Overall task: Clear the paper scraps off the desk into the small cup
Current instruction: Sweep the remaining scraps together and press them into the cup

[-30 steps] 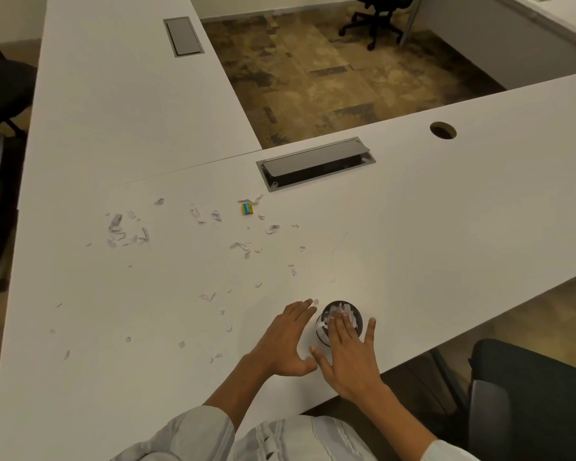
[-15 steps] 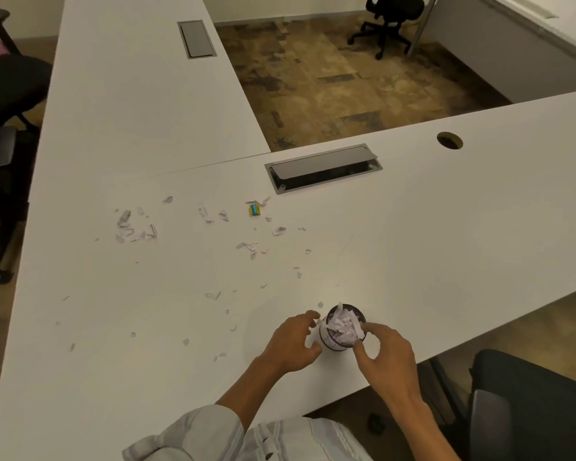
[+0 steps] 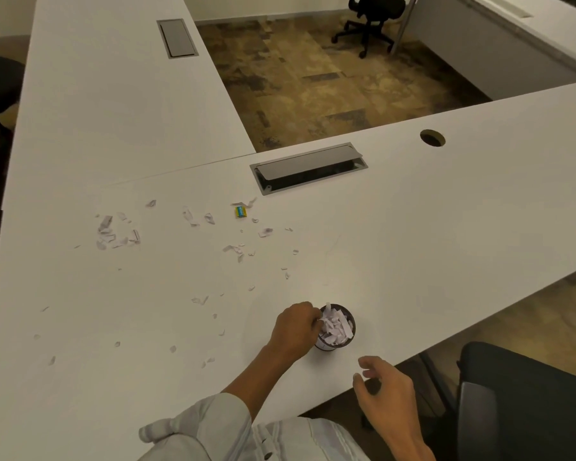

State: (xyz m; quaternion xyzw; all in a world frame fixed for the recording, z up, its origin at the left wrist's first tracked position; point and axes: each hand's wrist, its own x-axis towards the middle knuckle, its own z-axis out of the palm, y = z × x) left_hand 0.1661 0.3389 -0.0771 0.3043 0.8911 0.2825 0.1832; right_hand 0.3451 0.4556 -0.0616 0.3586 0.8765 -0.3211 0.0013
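Note:
The small dark cup (image 3: 327,347) stands near the front edge of the white desk (image 3: 413,227), heaped with white paper scraps (image 3: 336,326). My left hand (image 3: 293,327) is curled against the cup's left side, fingertips at the rim and touching the paper. My right hand (image 3: 384,390) hovers over the desk's front edge, below and to the right of the cup, fingers loosely apart and holding nothing. Several loose scraps lie across the desk: a cluster at the left (image 3: 113,232), more in the middle (image 3: 235,249), and small bits near my left forearm (image 3: 207,362).
A small yellow and blue item (image 3: 241,212) lies among the far scraps. Behind it is an open metal cable hatch (image 3: 308,168), and a round cable hole (image 3: 432,138) sits further right. A dark chair (image 3: 526,400) stands at the lower right, beyond the desk edge.
My right hand has left the top of the cup and drawn back toward the desk's front edge. My left hand has closed in against the cup's left side and rim.

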